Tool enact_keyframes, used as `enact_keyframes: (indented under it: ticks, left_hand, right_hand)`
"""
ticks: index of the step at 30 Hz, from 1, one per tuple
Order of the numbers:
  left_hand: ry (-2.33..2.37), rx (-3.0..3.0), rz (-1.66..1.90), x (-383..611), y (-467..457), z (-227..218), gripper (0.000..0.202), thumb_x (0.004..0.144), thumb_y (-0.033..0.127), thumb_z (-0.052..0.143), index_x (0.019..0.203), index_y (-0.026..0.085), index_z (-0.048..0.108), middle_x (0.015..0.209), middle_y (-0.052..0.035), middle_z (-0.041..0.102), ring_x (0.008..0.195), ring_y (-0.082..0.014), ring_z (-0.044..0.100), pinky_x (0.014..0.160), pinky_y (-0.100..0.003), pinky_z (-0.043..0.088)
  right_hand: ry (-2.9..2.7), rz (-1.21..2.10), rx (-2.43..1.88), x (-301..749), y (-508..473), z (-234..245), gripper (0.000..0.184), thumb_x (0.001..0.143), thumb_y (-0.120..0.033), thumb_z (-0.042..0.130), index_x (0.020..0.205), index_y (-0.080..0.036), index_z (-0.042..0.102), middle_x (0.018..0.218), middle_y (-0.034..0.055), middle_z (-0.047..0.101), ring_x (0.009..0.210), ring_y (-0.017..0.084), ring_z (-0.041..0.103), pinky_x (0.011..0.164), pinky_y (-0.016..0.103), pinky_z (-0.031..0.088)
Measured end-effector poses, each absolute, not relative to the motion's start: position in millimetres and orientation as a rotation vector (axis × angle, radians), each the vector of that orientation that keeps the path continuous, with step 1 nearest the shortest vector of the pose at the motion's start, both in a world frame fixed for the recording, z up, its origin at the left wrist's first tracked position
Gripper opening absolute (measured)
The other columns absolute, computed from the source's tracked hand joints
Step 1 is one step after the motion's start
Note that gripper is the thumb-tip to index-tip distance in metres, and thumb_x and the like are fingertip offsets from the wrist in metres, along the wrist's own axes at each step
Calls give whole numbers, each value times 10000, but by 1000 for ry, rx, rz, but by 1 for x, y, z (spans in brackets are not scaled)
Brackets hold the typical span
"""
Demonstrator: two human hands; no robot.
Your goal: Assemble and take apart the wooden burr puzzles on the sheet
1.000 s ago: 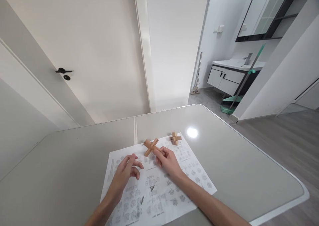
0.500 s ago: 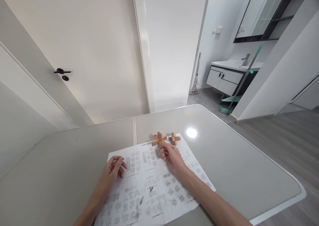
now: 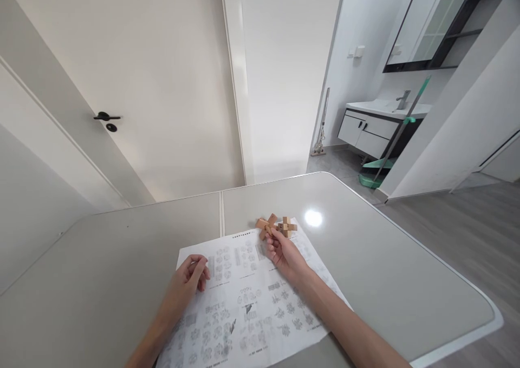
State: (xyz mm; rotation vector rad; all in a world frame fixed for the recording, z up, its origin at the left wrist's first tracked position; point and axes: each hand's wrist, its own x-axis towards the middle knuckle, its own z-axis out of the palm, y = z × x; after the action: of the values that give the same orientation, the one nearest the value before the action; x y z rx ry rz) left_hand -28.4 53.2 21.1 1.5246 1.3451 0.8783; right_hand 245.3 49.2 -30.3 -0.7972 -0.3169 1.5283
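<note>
Between the fingertips of my right hand [image 3: 285,254] is a wooden burr puzzle [image 3: 267,225], its crossed bars tilted above the top edge of the sheet. A second wooden burr puzzle [image 3: 287,227] sits just to the right of it, on the sheet's upper corner. The printed instruction sheet [image 3: 244,287] lies flat under both hands, covered with small grey diagrams. My left hand [image 3: 193,273] rests on the sheet's left part with fingers loosely curled and apart, holding nothing.
The grey table [image 3: 122,260] has a seam and a rounded far right corner. Behind it stands a white door [image 3: 170,86] with a black handle. To the right are a washbasin cabinet [image 3: 368,130], a mop [image 3: 323,124] and a green dustpan [image 3: 369,180].
The burr puzzle in my right hand has turned and shifted slightly right, closer to the second one. My left hand stays on the sheet, and the whole view has moved a little.
</note>
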Motion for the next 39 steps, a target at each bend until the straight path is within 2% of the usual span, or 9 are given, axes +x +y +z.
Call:
enact_keyframes:
  ticks: [7, 11, 15, 23, 33, 35, 39]
  left_hand:
    - [1338, 1552, 865, -32, 54, 18, 412, 881, 623, 607, 824, 216, 578, 698, 7, 631, 508, -136, 513, 566, -269, 443]
    - [1331, 1562, 866, -34, 53, 20, 421, 889, 631, 597, 828, 215, 577, 693, 9, 629, 492, -128, 508, 548, -261, 441]
    - [1372, 1601, 882, -48, 57, 22, 423, 873, 640, 602, 844, 219, 577, 667, 20, 617, 476, -128, 508, 512, -252, 428]
    - [1530, 1684, 942, -102, 77, 15, 451, 874, 665, 557, 852, 217, 593, 642, 25, 618, 490, -140, 518, 529, -262, 462]
    - [1569, 1706, 926, -95, 75, 15, 431, 890, 646, 533, 864, 220, 595, 651, 28, 617, 487, -135, 494, 523, -258, 441]
    - [1582, 1719, 926, -94, 75, 16, 443, 879, 660, 535, 864, 222, 598, 650, 26, 620, 488, -141, 506, 522, -261, 449]
    - [1595, 1751, 926, -94, 77, 16, 460, 860, 679, 541, 872, 225, 609, 648, 20, 629, 488, -152, 523, 512, -267, 458]
  right_hand:
    - [-262, 1606, -734, 244, 44, -25, 345, 834, -476, 811, 827, -158, 678, 721, 0, 588, 543, 72, 492, 496, 191, 465]
    - [-494, 1622, -812, 235, 37, -19, 368, 784, -462, 852, 803, -162, 640, 702, -8, 604, 551, 84, 513, 494, 198, 426]
    - [-715, 1576, -913, 229, 32, -15, 430, 782, -539, 811, 751, -172, 588, 691, -14, 618, 521, 84, 504, 509, 222, 399]
    - [-810, 1564, -965, 230, 30, -11, 423, 800, -553, 782, 753, -183, 582, 697, -15, 620, 539, 100, 502, 563, 253, 413]
    - [-929, 1472, -1016, 223, 31, -18, 405, 820, -560, 732, 782, -200, 549, 685, -18, 615, 526, 115, 511, 534, 256, 424]
    - [-1025, 1391, -1071, 219, 29, -19, 359, 870, -535, 672, 800, -208, 542, 653, -26, 606, 502, 118, 497, 520, 254, 411]
    - [-1336, 1051, -1237, 210, 20, -21, 175, 943, -329, 566, 813, -212, 568, 603, -33, 583, 549, 137, 521, 561, 248, 400]
